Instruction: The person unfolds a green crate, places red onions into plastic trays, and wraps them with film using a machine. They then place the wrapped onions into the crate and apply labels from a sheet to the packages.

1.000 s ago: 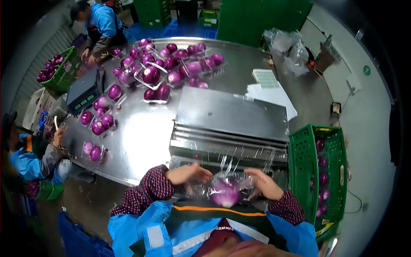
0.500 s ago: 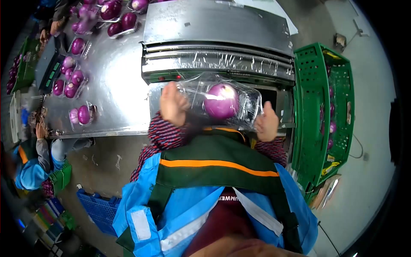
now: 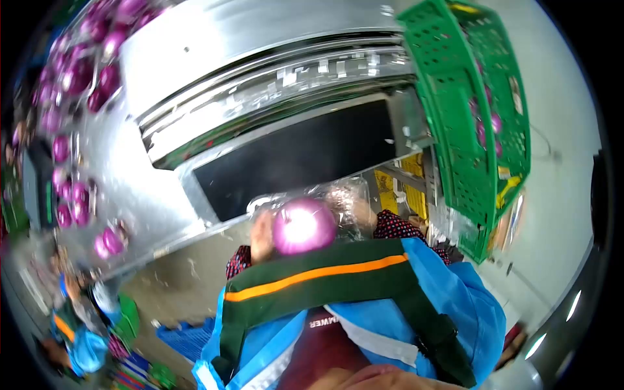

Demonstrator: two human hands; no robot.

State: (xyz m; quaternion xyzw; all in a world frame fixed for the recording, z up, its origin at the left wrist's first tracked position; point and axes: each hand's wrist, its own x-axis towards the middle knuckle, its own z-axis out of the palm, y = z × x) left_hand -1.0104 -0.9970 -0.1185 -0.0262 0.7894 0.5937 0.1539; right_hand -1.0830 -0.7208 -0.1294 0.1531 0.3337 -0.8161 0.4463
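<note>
At far left, purple onions [image 3: 77, 77] crowd the worktop [image 3: 149, 231], glossy and round, many in clear trays. Nearer, a dark, flat device [image 3: 38, 179] stands beside smaller groups. At near left, a co-worker in a blue jacket [image 3: 89, 351] is partly blurred.

Toward the middle, a smooth metal machine [image 3: 260, 18] has long rollers and a flat black plate [image 3: 299, 156] on its near side. Just nearer than the plate, close to the wearer's dark green apron [image 3: 312, 276], the left hand [image 3: 262, 235] grips the left end of a wrapped package. Its large, round purple onion [image 3: 304, 226] lies immediately right of that hand, with a bright glare on its skin. The package runs roughly left to right, its right end slightly farther away. Crinkled, see-through film [image 3: 361, 188] spreads right from the onion to the right hand [image 3: 357, 211]. The onion is nearer the left hand. The right hand is at the film, but blur and shine hide whether its fingers are closed.

At far right, a green plastic crate [image 3: 455, 117], its sides pierced with holes, contains more purple onions.
</note>
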